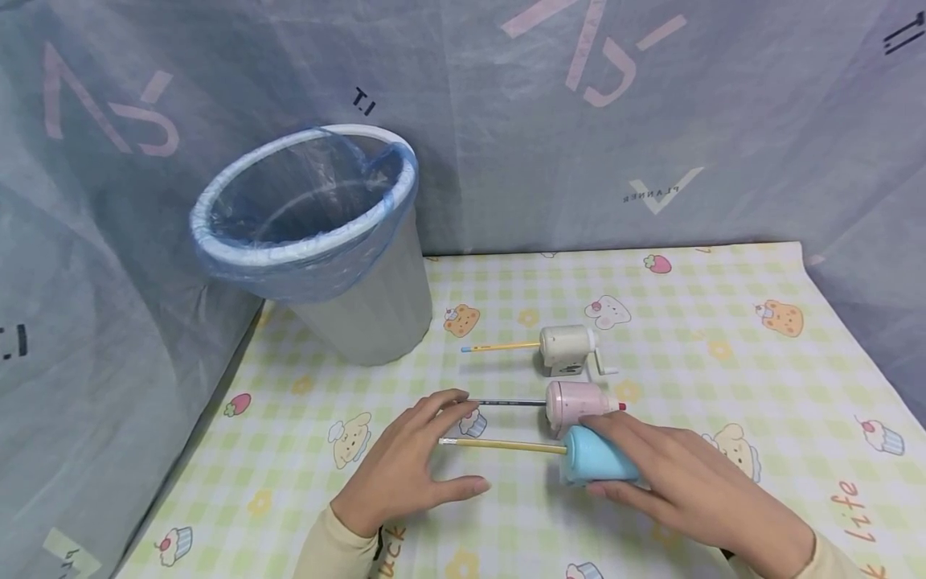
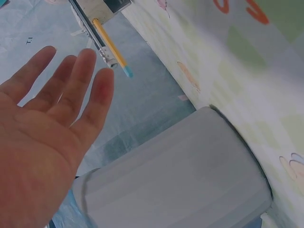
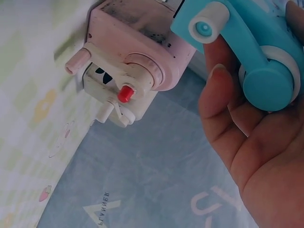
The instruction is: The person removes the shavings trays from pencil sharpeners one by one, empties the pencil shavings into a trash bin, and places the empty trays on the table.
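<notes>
My right hand (image 1: 687,474) grips a blue crank pencil sharpener (image 1: 599,458), thumb on the near side and fingers over the far side. A tan pencil (image 1: 506,445) with a pale end sticks out of it to the left. Around that pencil's free end my left hand (image 1: 398,466) is spread, thumb apart from the loosely extended fingers; its palm (image 2: 42,137) looks bare in the left wrist view. Just behind stands a pink sharpener (image 1: 575,402) with a dark pencil (image 1: 510,402) in it, whose end reaches the left fingertips. The blue crank handle (image 3: 209,22) shows in the right wrist view.
Farther back, a cream sharpener (image 1: 566,347) holds a yellow pencil (image 1: 499,346) with a blue end. A grey bin (image 1: 362,305) lined with a blue bag stands at the back left. Grey-blue cloth (image 1: 506,161) hangs behind the green checked tablecloth (image 1: 723,338).
</notes>
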